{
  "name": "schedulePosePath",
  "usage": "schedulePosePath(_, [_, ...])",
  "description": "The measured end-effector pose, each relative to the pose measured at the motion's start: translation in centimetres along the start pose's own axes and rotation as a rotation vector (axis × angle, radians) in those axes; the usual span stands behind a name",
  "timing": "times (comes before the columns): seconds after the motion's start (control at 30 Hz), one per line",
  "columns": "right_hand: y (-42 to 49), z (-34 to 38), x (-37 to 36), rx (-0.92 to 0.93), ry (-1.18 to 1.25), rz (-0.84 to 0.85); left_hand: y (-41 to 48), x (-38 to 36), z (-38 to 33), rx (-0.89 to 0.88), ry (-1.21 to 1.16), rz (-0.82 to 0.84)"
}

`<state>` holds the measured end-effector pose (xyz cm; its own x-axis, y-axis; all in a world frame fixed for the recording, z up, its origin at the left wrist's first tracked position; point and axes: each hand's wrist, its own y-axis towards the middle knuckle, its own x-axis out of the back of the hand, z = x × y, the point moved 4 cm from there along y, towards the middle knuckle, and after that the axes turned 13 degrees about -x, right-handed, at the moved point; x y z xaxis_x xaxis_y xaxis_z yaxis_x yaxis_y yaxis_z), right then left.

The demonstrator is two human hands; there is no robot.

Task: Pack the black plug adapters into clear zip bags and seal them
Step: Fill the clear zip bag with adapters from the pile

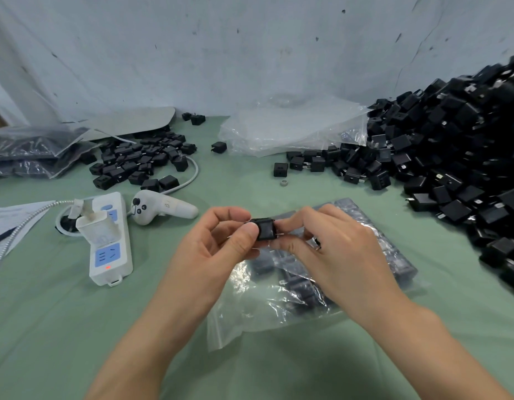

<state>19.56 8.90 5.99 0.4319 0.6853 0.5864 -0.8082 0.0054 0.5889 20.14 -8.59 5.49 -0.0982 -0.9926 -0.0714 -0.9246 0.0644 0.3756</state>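
Far left of your fingers, filled bags (28,151) lie stacked, so some packing looks done. Your left hand (221,241) pinches one adapter (266,229) between thumb and forefinger, and your right hand (330,246) pinches its other side. Just below your fingers lies the zip bag (279,301), partly filled and apparently not yet sealed. Well right of your fingers sits a big heap (452,157), so most of the work looks left.
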Motion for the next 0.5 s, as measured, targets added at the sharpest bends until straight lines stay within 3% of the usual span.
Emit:
schedulePosePath(0.13, [-0.1,0.1,0.3,0.162,-0.069,0.044,-0.2,0.8,0.4,0.052,-0.058,0.006])
schedulePosePath(0.27, [-0.3,0.4,0.2,0.152,-0.03,0.096,-0.7,1.5,0.2,0.054,0.015,0.032])
schedulePosePath(0.5, [-0.2,-2.1,0.5,-0.056,-0.111,0.071,-1.6,7.7,0.6,0.059,0.738,-0.199])
